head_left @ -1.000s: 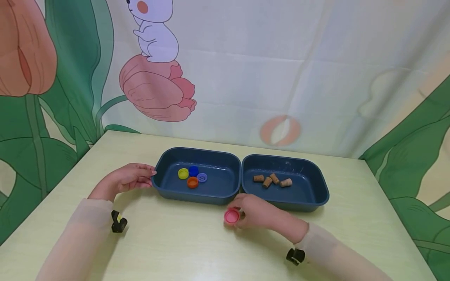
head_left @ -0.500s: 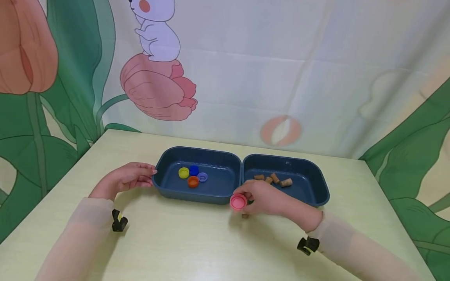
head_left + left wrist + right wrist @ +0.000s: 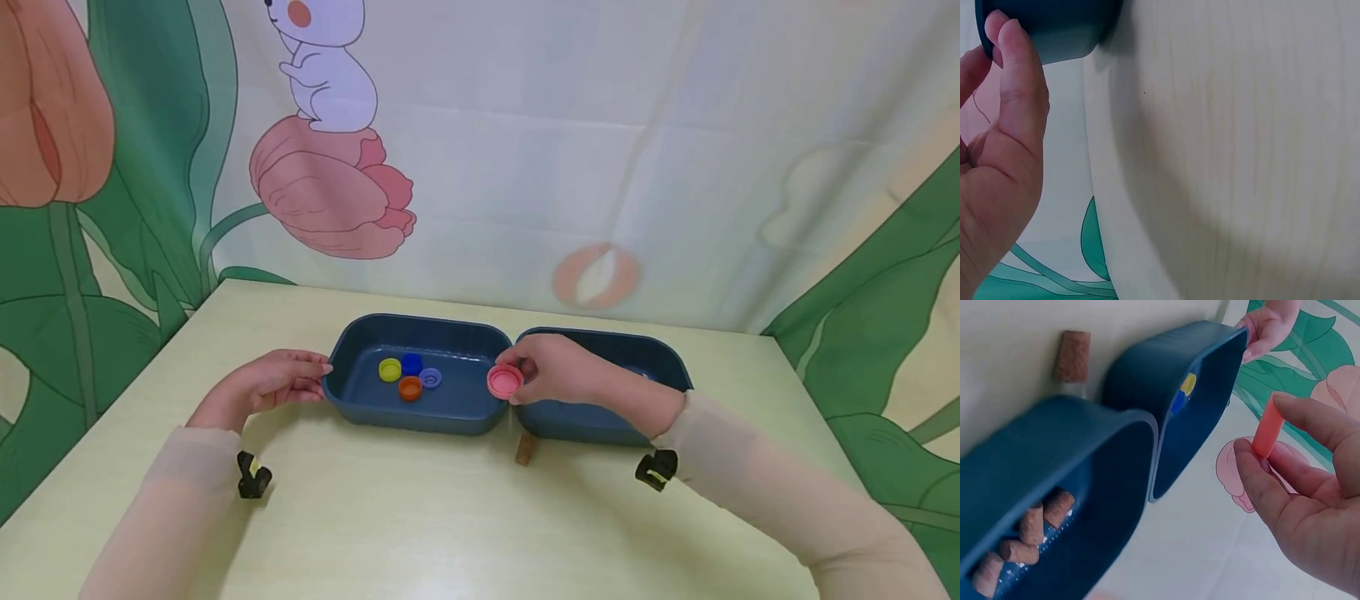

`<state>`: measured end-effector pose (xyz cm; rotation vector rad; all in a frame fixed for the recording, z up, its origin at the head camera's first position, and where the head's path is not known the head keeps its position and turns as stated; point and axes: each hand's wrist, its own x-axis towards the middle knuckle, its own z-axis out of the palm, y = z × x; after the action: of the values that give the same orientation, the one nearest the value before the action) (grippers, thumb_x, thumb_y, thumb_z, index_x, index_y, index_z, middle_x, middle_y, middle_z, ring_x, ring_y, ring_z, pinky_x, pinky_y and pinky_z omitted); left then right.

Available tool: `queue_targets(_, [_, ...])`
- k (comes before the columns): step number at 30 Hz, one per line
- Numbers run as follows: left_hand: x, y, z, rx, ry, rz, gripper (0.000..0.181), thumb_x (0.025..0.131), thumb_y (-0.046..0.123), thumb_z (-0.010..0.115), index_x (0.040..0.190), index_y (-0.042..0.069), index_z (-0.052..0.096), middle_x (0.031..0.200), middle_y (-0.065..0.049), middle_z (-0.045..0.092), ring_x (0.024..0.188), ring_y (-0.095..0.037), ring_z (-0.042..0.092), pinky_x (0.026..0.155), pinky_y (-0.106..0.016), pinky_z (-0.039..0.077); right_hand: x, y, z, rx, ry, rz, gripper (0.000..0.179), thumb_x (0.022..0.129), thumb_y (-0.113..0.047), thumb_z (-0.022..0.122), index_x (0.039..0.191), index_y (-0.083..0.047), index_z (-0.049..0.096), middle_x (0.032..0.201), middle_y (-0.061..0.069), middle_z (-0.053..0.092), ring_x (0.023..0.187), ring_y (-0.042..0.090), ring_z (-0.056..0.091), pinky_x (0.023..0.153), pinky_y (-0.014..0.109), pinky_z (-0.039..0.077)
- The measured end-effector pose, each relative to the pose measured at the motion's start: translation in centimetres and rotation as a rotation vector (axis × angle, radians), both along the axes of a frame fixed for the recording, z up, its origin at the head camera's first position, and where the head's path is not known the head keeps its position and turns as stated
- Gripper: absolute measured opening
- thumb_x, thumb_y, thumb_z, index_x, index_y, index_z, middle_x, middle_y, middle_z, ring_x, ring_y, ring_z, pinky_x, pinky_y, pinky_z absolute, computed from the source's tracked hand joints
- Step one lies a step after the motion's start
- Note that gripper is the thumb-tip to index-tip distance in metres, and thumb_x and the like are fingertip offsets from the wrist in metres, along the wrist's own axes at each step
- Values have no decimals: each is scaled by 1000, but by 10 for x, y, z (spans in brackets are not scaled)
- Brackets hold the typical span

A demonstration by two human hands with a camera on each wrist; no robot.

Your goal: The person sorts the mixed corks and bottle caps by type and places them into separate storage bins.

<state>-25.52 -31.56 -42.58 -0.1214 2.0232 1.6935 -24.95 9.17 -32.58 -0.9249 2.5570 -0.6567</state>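
My right hand pinches a pink bottle cap between thumb and fingertips, raised over the meeting rims of two dark blue bins. The right wrist view shows this cap edge-on. My left hand holds the outer end of the left bin, its fingertips at the rim; the left wrist view shows the fingers against the bin wall. Inside the left bin lie a yellow cap, a dark blue cap, an orange cap and a lilac cap.
In the right bin are several corks, hidden behind my right hand in the head view. A single cork lies on the table in front of the bins. A printed curtain hangs behind the table.
My right hand has lifted the pink cap off the table and carried it up and away from me to the bins' rims. The cork on the table has come into sight. My left hand stays put.
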Motion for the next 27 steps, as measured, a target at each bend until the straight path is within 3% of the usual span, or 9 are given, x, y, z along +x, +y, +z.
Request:
queue_targets(7, [-1,0,-3,9,-1,3,22,107,15,52,123,1,51,79,6,68,72,-5,66,74,-18,62,-17,-8,15,25,-27,-3,49,91,-11,76,137,-1,62,124,15,70,108,25,68,86,30,60])
queue_targets(13, [-2,2,-4,-4,1,18,22,107,16,51,123,2,51,79,6,67,72,-6,65,74,-18,62,-40,-19,25,55,-13,35,48,92,-11,74,137,0,62,127,17,71,116,31,68,86,30,60])
queue_targets(22, [0,5,0,-21,-5,39,19,106,15,51,121,4,51,78,6,67,71,-6,65,74,-18,62,-72,-36,30,78,-18,72,50,90,-8,74,137,2,61,129,20,69,117,31,68,90,30,58])
queue_targets(27, [0,7,3,-40,-8,48,22,106,14,49,124,1,50,77,6,66,70,-6,64,73,-18,62,-89,-47,29,122,-26,99,49,90,-9,75,137,0,62,132,19,68,121,32,65,99,35,57])
